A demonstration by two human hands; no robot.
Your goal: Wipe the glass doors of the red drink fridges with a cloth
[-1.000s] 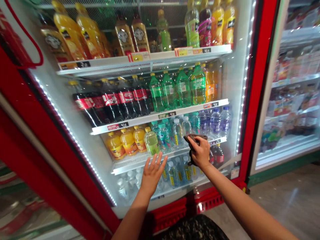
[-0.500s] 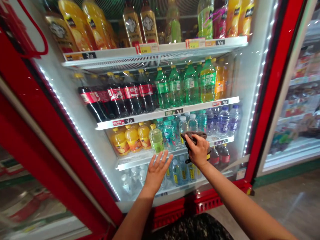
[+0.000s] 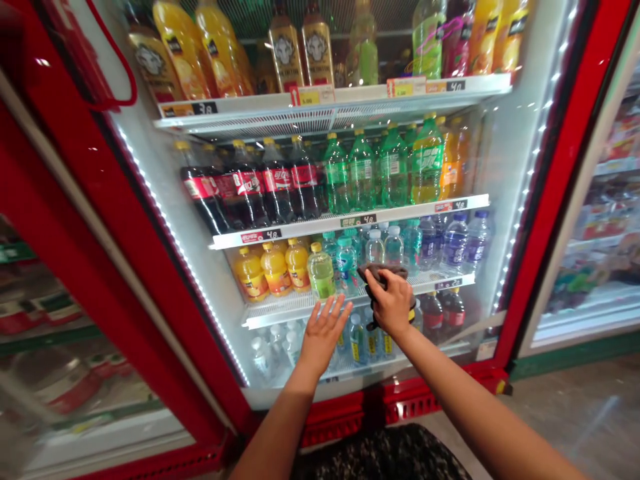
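Note:
My right hand [image 3: 394,301] is closed around a dark brown cloth [image 3: 383,272], bunched under the fingers at the height of the third shelf. To its left, my left hand [image 3: 324,330] is stretched out flat with fingers spread, holding nothing. The left fingertips overlap the lower part of a pale green drink bottle [image 3: 321,273] in this view; whether they touch the glass door in front of it, I cannot tell. Beyond both hands stand the shelves of a lit drinks fridge, and the cloth partly hides the third shelf's edge [image 3: 285,308].
Cola bottles [image 3: 275,177] and green soda bottles [image 3: 395,167] line the second shelf; large juice bottles [image 3: 183,53] stand on top. A red door frame [image 3: 195,320] runs down the left. Another fridge [image 3: 590,233] stands at the right, beside grey floor [image 3: 575,400].
The fridge has shifted a little to the right in view as the camera turned. My right hand with the cloth has moved slightly left against the shelves; my left hand stays spread.

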